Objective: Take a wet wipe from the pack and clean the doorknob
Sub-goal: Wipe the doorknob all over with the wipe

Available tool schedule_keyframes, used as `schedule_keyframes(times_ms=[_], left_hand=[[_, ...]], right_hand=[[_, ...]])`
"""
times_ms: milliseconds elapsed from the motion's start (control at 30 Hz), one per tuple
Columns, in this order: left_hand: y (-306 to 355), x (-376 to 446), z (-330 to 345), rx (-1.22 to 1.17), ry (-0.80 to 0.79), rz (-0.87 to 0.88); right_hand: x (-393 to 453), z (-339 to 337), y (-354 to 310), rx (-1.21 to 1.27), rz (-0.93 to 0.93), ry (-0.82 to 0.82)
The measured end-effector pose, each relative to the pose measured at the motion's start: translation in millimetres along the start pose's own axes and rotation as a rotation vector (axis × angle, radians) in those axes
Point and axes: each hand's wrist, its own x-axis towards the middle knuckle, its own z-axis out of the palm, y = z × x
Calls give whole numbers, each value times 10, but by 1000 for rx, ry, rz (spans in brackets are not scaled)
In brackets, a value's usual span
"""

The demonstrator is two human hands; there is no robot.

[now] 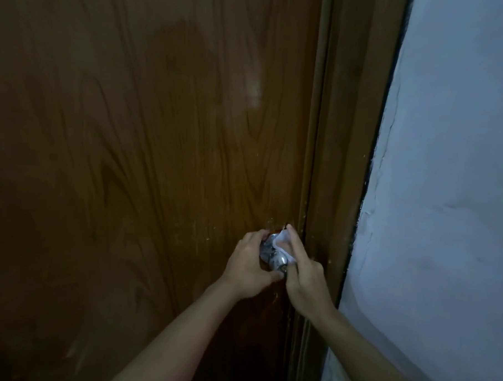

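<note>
A shiny metal doorknob (279, 262) sticks out near the right edge of a brown wooden door (145, 157). A white wet wipe (282, 243) is crumpled over the knob's top and right side. My right hand (304, 276) presses the wipe against the knob with the fingers stretched up along it. My left hand (248, 265) cups the knob from the left, thumb under it. The knob is mostly hidden between both hands. No wipe pack is in view.
A brown door frame (340, 165) runs just right of the knob. Beyond it stands a pale painted wall (446, 198) with cracks along its edge. The scene is dim.
</note>
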Motion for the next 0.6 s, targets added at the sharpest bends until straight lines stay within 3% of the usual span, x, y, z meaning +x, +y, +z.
schedule_keyframes(times_ms=[200, 600], left_hand=[[-22, 59, -44, 30, -88, 1], [-47, 94, -71, 14, -136, -24]], right_hand=[[-57, 40, 52, 4, 55, 182], [-79, 9, 41, -45, 30, 139]])
